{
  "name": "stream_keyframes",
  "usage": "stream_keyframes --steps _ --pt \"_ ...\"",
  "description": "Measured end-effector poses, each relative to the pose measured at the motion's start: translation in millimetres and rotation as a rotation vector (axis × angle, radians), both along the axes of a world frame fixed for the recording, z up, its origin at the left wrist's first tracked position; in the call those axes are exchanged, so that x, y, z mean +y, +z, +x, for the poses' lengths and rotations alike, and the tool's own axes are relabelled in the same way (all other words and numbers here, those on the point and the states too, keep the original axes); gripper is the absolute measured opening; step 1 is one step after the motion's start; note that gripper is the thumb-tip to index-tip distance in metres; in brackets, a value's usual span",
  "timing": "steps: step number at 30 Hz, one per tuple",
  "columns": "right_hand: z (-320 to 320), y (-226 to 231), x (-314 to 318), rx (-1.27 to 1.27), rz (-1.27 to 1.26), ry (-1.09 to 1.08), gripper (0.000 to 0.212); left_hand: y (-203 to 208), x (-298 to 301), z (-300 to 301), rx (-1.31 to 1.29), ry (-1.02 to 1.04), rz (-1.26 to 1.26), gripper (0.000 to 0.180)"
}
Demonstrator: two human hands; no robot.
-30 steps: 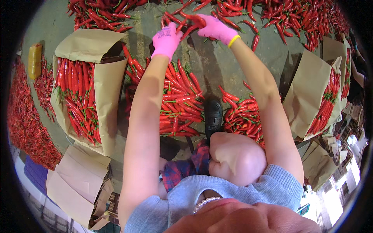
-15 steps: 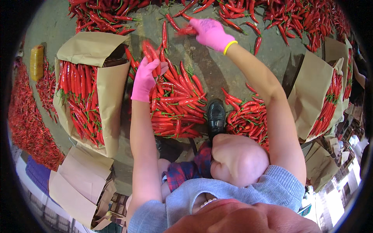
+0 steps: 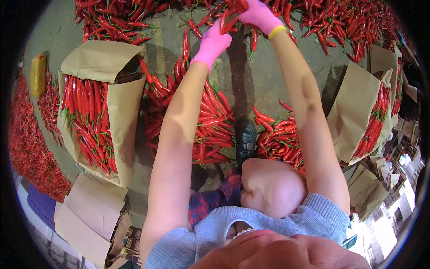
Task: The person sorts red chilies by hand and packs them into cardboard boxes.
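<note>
Both my hands wear pink gloves and reach to the edge of the far pile of red chili peppers [image 3: 121, 18]. My left hand [image 3: 214, 45] is closed around a few red chili peppers [image 3: 223, 23], which stick out past its fingertips. Just right of it, my right hand [image 3: 260, 17], with a yellow band at the wrist, grips more red chili peppers [image 3: 236, 6]; its fingers are partly hidden. Below my left hand, a nearer heap of chili peppers [image 3: 215, 130] with green stems lies on the floor, partly behind my left forearm.
A paper bag packed with chilies [image 3: 123, 130] stands at left, another paper bag [image 3: 354, 107] at right. A smaller chili heap [image 3: 277, 139] lies beside my black shoe [image 3: 246, 139]. Folded paper bags [image 3: 89, 210] and a yellow tape-like roll [image 3: 38, 75] are at left.
My left hand has moved up and right with its peppers, from above the near heap to beside my right hand. My right hand has shifted slightly up and right.
</note>
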State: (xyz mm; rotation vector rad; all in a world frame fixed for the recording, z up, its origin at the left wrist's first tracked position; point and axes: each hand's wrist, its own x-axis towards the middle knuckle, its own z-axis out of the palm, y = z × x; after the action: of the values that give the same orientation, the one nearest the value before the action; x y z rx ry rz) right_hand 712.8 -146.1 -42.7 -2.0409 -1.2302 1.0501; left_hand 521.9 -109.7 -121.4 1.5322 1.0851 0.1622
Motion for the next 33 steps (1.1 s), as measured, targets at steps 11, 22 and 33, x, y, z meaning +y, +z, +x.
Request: stream_keyframes --steps 11,22,33 --pt "-83.7 -82.8 -207.1 0.489 -0.004 -0.463 0.067 -1.1 -24.8 -60.6 0.307 -0.509 0.494 0.048" --pt "-91.4 -79.9 -174.3 -0.695 0.085 0.247 0.052 34.6 -72.1 -174.4 -0.493 0.357 -0.541 0.064" --pt "-91.8 -67.5 -155.8 -0.546 0.0 0.48 0.047 43.4 -59.4 -194.1 -0.456 0.615 -0.418 0.044"
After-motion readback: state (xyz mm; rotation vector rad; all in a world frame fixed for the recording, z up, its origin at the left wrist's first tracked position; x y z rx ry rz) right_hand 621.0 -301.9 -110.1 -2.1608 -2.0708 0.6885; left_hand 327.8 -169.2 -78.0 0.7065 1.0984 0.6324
